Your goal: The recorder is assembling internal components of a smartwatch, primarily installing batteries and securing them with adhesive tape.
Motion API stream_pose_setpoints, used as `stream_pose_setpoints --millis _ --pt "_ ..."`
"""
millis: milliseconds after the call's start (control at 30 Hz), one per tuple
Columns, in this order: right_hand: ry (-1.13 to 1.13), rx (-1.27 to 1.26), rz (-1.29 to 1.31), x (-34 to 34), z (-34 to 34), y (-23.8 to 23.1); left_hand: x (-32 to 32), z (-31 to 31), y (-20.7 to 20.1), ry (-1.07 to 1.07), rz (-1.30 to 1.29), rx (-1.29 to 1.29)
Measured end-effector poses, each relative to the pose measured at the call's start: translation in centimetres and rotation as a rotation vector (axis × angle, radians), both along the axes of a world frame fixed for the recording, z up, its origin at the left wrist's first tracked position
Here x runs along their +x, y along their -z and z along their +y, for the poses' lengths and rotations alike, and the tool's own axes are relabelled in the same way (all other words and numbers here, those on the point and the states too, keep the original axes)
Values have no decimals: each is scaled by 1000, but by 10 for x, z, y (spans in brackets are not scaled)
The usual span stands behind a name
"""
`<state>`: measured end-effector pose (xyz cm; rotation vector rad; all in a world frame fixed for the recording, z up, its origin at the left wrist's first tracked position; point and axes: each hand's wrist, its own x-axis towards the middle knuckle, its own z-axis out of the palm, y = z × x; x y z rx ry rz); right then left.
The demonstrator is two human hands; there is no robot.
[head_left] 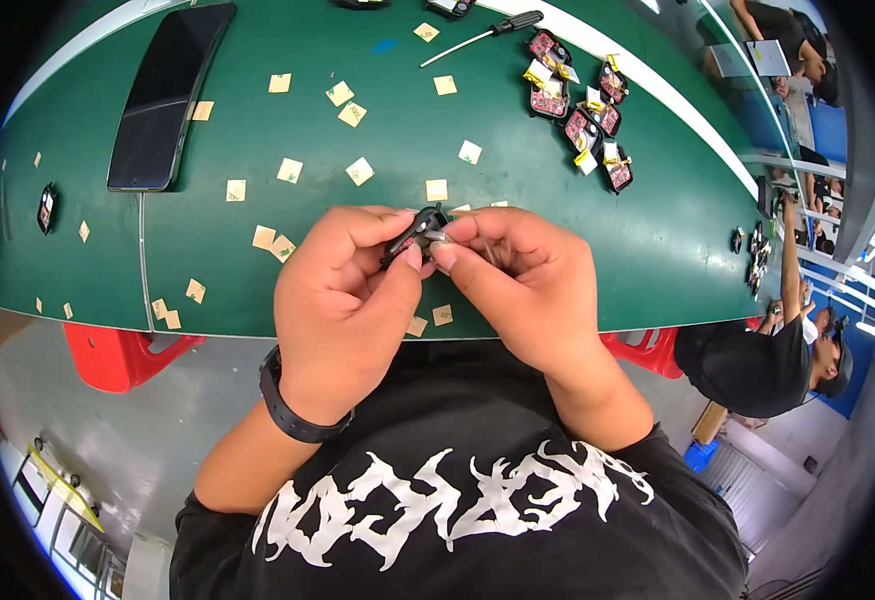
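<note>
My left hand (pixel 343 295) is closed round a small black electronic device housing (pixel 421 229), gripping it between thumb and fingers just above the table's near edge. A bit of red shows inside the housing, next to the left thumb. At its right side my right hand (pixel 528 285) is closed in a pinch, thumb and forefinger tips meeting against the device. A small greyish piece shows by those fingertips, too small to name. Around both hands lie several small cream square stickers (pixel 360 171), flat on the green table (pixel 518 190).
A black smartphone (pixel 171 95) lies at the far left. At the far right are a screwdriver (pixel 483 38) and a cluster of open black housings with red circuit boards (pixel 583 128). Another small device (pixel 48 208) rests on the left. Red stools (pixel 108 355) stand below; a person (pixel 768 365) sits to the right.
</note>
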<state>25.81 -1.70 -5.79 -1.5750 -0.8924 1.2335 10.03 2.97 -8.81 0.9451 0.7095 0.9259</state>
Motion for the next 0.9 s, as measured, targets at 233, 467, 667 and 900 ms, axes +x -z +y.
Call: stream_pose_setpoints --millis 233,467,667,900 --pt "19 -53 60 1 3 -3 0 1 -4 8 36 -45" --pt "17 -10 22 2 8 -1 -1 1 -1 34 0 -5" --pt "69 -183 277 -1 14 -14 -1 2 -2 18 19 -43" --pt "174 -143 321 -14 14 -11 1 3 0 -6 17 -52"
